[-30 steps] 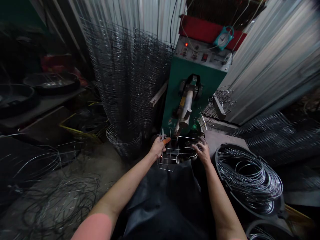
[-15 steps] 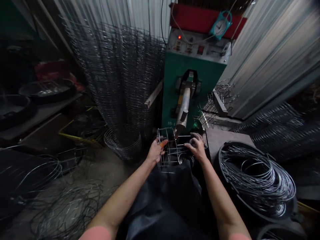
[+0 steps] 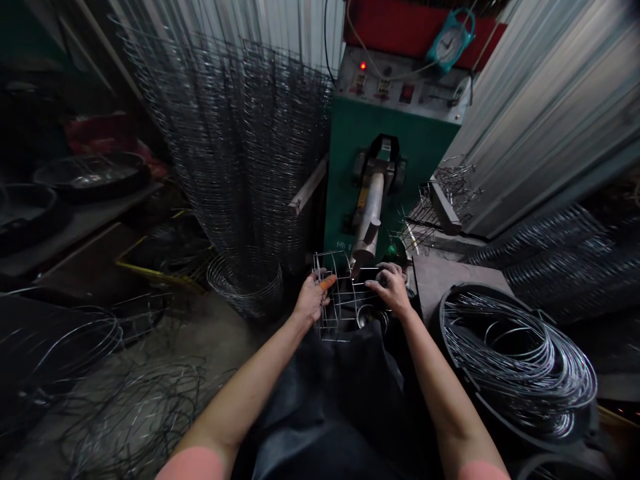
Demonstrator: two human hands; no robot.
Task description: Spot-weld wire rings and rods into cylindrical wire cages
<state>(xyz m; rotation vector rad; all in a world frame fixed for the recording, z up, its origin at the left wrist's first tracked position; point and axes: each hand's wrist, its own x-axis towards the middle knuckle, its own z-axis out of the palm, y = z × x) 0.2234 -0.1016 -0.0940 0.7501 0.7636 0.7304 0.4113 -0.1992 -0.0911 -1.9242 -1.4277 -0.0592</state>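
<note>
My left hand [image 3: 313,298] grips the near side of a welded wire basket frame [image 3: 340,300], with an orange finger cover [image 3: 328,283] on one finger. My right hand [image 3: 393,289] rests its fingers over the frame's far wires. A round steel bowl [image 3: 373,317] shows through the wires, low between my hands. The frame's top sits just below the tip of the spot welder's electrode [image 3: 367,227], which projects from a green welding machine [image 3: 380,147]. A dark apron [image 3: 330,407] covers my lap.
A black tub of coiled steel wire [image 3: 515,360] stands at right. Tall rolled wire mesh [image 3: 230,147] stands at left of the machine. Loose wire [image 3: 135,413] covers the floor at left. Corrugated metal sheeting [image 3: 550,113] forms the wall at right.
My hands have drawn closer together, and the wire frame has turned slightly under the electrode. The view has shifted a little, with the machine lower and more centred.
</note>
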